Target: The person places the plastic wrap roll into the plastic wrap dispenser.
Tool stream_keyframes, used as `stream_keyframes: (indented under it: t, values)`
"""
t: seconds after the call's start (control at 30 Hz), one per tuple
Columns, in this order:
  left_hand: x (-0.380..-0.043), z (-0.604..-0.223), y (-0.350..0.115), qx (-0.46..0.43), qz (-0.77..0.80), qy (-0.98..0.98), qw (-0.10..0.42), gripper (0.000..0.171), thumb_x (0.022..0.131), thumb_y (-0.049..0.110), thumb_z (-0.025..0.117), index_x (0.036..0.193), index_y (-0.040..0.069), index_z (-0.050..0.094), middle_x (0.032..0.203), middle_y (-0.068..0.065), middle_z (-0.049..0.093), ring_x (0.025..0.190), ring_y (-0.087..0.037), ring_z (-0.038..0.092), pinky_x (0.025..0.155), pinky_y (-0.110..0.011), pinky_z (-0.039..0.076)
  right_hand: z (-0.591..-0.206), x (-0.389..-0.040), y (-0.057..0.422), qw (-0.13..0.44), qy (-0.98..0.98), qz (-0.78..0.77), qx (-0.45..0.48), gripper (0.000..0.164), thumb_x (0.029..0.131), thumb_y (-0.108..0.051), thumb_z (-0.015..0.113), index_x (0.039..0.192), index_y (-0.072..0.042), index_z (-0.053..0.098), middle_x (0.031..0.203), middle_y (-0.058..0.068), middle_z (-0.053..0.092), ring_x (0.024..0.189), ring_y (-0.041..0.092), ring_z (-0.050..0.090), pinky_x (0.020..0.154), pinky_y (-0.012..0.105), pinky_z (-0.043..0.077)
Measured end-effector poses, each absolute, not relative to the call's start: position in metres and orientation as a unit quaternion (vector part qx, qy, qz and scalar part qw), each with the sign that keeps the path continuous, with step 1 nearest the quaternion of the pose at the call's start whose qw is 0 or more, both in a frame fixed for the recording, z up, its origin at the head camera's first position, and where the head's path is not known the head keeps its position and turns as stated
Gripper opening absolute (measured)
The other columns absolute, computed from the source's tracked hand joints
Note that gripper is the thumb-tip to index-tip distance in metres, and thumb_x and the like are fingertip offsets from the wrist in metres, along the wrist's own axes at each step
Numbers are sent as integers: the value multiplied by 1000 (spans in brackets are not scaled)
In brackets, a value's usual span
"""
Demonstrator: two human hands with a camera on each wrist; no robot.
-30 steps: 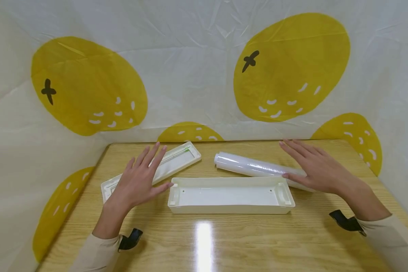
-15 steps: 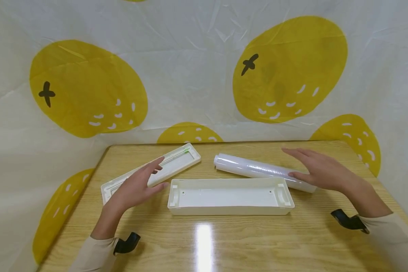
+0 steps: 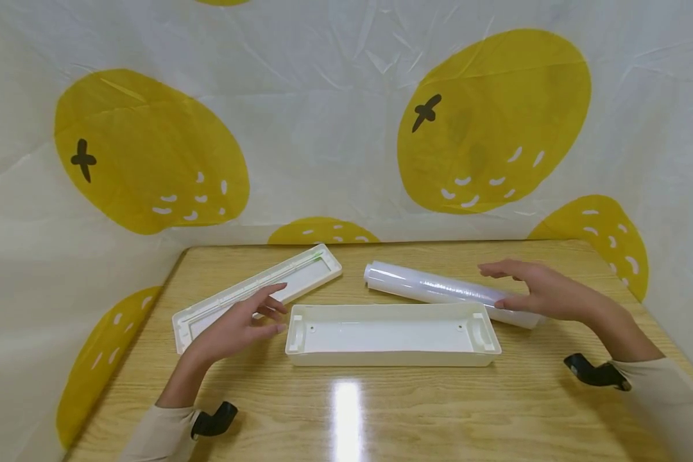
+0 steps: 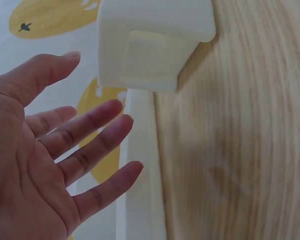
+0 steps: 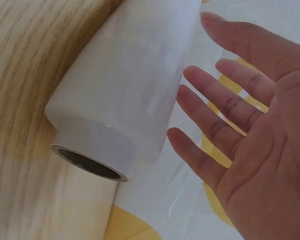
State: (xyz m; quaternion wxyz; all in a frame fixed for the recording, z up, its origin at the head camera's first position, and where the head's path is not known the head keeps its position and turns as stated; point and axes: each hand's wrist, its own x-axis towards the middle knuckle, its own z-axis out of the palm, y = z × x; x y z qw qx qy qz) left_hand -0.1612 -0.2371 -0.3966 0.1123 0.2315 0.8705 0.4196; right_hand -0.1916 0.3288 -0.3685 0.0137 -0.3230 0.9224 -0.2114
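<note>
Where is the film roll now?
Head view, right of centre: the film roll lies on the table behind the open box, its right end near the right hand.

cream box (image 3: 393, 359); cream tray (image 3: 308, 280); whitish roll (image 3: 427, 283); tan wood-grain table (image 3: 439, 410); white backdrop (image 3: 323, 128) with white-flecked yellow ovals (image 3: 150, 151)

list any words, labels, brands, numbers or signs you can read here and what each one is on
None: no lettering is readable on the white box, the lid-like piece, the clear-film roll or the table. The dark crosses on the backdrop look like pattern, not text.
</note>
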Motion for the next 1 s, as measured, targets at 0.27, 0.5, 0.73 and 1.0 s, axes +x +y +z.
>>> stream_keyframes:
  t: [0.27,0.5,0.73,1.0]
  values:
    - [-162,-406,-234,242,437,854,145,72,98,30,69,159,20,31,126,-4,65,116,-22,63,98,-45,52,-374,-192,331,50,921,-231,-311,59,92,-33,77,143,-12,57,137,4,64,121,28,61,97,43,52]
    - [-163,-407,-232,255,428,853,159,69,100,33,67,159,20,33,123,-5,63,115,-21,61,97,-45,52,-380,-195,333,49,911,-244,-329,58,91,-27,79,142,-7,58,134,2,66,117,23,63,95,33,53]
    - [-165,-408,-232,262,427,850,163,62,101,33,65,156,23,39,129,-4,60,118,-22,60,98,-45,52,-387,-197,331,39,907,-247,-338,56,89,-25,80,139,-7,61,128,-1,67,110,13,62,87,31,53]
    - [-166,-411,-232,269,429,847,160,44,101,32,65,143,21,56,131,1,63,115,-21,61,96,-36,52,-389,-198,330,54,918,-234,-315,53,91,-33,78,138,-15,62,130,-1,66,108,13,60,88,35,52]
